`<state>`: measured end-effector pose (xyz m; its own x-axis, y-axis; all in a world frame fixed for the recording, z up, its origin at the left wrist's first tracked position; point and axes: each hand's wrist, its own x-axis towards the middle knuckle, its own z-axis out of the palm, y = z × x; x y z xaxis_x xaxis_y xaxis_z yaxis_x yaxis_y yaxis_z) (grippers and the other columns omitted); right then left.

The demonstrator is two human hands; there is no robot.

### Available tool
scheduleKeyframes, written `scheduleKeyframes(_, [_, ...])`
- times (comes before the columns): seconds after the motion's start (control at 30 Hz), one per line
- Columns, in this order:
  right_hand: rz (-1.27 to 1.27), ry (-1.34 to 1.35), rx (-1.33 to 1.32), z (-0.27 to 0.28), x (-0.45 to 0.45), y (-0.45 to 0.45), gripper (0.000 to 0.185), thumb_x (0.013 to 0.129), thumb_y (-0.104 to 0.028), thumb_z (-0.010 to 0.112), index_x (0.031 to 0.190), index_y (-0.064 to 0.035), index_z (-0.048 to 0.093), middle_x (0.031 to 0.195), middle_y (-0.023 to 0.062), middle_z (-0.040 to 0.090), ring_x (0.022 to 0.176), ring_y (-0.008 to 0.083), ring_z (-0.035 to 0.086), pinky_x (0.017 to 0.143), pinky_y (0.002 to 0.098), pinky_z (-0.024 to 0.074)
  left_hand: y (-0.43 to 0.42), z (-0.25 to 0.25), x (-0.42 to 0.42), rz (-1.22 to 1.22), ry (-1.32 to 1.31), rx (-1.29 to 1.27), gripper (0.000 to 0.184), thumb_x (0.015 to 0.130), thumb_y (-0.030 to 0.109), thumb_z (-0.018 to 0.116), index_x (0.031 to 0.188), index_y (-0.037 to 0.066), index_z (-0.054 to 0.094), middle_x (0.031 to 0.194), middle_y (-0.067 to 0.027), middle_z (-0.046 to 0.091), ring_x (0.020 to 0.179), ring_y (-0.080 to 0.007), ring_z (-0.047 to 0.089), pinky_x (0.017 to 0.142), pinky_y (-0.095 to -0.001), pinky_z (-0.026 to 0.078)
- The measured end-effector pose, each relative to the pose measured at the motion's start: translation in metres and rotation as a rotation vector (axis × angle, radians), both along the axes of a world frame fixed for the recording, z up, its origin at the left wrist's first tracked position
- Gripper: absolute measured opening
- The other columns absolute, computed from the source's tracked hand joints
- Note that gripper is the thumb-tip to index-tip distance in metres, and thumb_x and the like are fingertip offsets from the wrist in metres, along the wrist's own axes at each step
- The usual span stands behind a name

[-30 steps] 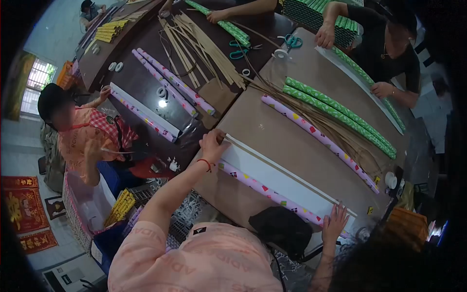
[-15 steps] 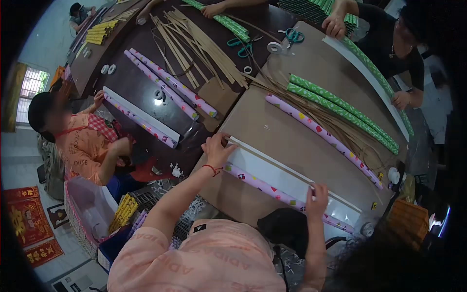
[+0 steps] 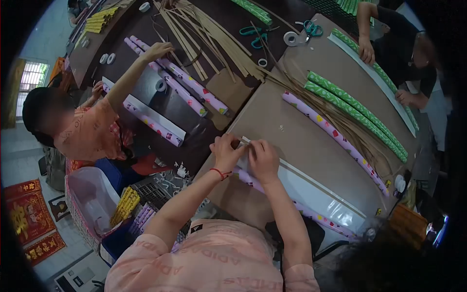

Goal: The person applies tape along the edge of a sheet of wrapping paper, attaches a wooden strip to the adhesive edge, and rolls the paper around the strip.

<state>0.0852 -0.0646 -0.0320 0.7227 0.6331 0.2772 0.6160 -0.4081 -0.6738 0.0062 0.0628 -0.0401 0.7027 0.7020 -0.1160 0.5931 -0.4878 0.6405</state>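
Observation:
A pink patterned wrapping-paper roll (image 3: 251, 181) lies partly unrolled before me, its white inner side (image 3: 311, 193) facing up. A thin brown strip (image 3: 322, 188) runs along the sheet's far edge. At the sheet's left end, my left hand (image 3: 227, 153) pinches the corner, fingers closed. Close beside it, my right hand (image 3: 263, 160) has its fingers bent together at the same end; what they grip is hidden. A small whitish bit (image 3: 246, 139) shows between the fingertips of both hands.
Beyond the sheet lie another pink roll (image 3: 335, 137), green rolls (image 3: 357, 117) and brown strips (image 3: 233, 53). Teal scissors (image 3: 312, 29) and a tape roll (image 3: 291, 39) sit farther off. One co-worker (image 3: 82, 129) handles pink rolls at left; another (image 3: 404, 63) handles green paper at right.
My right hand has moved left along the sheet to join my left hand at its end. The left co-worker's arm now reaches across the pink rolls.

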Motion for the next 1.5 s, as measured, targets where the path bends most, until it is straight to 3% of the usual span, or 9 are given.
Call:
scheduleKeyframes(0.23, [-0.076, -0.070, -0.035, -0.005, -0.003, 0.004, 0.016, 0.081, -0.011, 0.072, 0.096, -0.0100, 0.066, 0.092, 0.0058, 0.062, 0.077, 0.0278, 0.065, 0.065, 0.0394, 0.0526, -0.003, 0.003, 0.003, 0.002, 0.008, 0.083, 0.023, 0.068, 0.029, 0.078, 0.081, 0.013, 0.069, 0.085, -0.0013, 0.061, 0.088, -0.0237, 0.052, 0.077, -0.0398, 0.031])
scheduleKeyframes(0.43, [-0.077, -0.076, -0.024, -0.007, -0.003, 0.004, 0.014, 0.081, -0.012, 0.072, 0.094, -0.0110, 0.066, 0.090, 0.0052, 0.063, 0.078, 0.0268, 0.065, 0.065, 0.0390, 0.0525, -0.004, 0.001, 0.002, -0.021, -0.004, 0.105, 0.022, 0.070, 0.030, 0.077, 0.081, 0.012, 0.068, 0.087, -0.0026, 0.062, 0.090, -0.0253, 0.052, 0.078, -0.0408, 0.031])
scheduleKeyframes(0.63, [-0.086, -0.082, -0.018, -0.010, -0.003, 0.004, 0.015, 0.081, -0.011, 0.073, 0.093, -0.0103, 0.066, 0.090, 0.0055, 0.063, 0.079, 0.0271, 0.065, 0.066, 0.0387, 0.0523, -0.003, 0.000, 0.000, -0.050, -0.007, 0.106, 0.021, 0.071, 0.025, 0.077, 0.084, 0.012, 0.068, 0.089, -0.0032, 0.063, 0.091, -0.0258, 0.052, 0.078, -0.0413, 0.031])
scheduleKeyframes(0.7, [-0.086, -0.080, -0.018, -0.010, -0.003, 0.003, 0.015, 0.081, -0.011, 0.073, 0.094, -0.0103, 0.066, 0.091, 0.0056, 0.063, 0.078, 0.0272, 0.065, 0.065, 0.0386, 0.0524, -0.002, 0.003, -0.001, -0.072, 0.061, 0.088, 0.014, 0.077, 0.022, 0.076, 0.088, 0.015, 0.070, 0.089, -0.0022, 0.061, 0.093, -0.0253, 0.052, 0.080, -0.0400, 0.032])
scheduleKeyframes(1.23, [-0.082, -0.099, -0.017, -0.006, -0.002, 0.005, 0.017, 0.083, -0.017, 0.074, 0.099, -0.0152, 0.069, 0.095, 0.0024, 0.062, 0.080, 0.0238, 0.066, 0.065, 0.0364, 0.0543, -0.001, 0.009, -0.001, -0.050, 0.050, 0.064, 0.022, 0.075, 0.027, 0.079, 0.090, 0.012, 0.073, 0.093, -0.0048, 0.062, 0.095, -0.0268, 0.052, 0.082, -0.0408, 0.034])
scheduleKeyframes(1.4, [-0.050, -0.113, -0.043, -0.018, -0.002, 0.005, 0.018, 0.083, -0.020, 0.075, 0.100, -0.0153, 0.070, 0.096, 0.0019, 0.062, 0.078, 0.0233, 0.066, 0.065, 0.0363, 0.0542, -0.001, -0.004, -0.003, -0.025, -0.031, 0.077, 0.020, 0.072, 0.025, 0.077, 0.089, 0.014, 0.075, 0.088, -0.0020, 0.062, 0.091, -0.0235, 0.052, 0.080, -0.0395, 0.031])
scheduleKeyframes(1.5, [-0.032, -0.082, -0.033, -0.005, -0.001, 0.009, 0.019, 0.084, -0.021, 0.074, 0.101, -0.0134, 0.069, 0.097, 0.0029, 0.061, 0.077, 0.0239, 0.066, 0.064, 0.0362, 0.0542, 0.000, 0.008, -0.002, -0.039, 0.057, 0.036, 0.020, 0.077, 0.024, 0.075, 0.092, 0.012, 0.074, 0.093, -0.0038, 0.063, 0.095, -0.0249, 0.052, 0.082, -0.0386, 0.033])
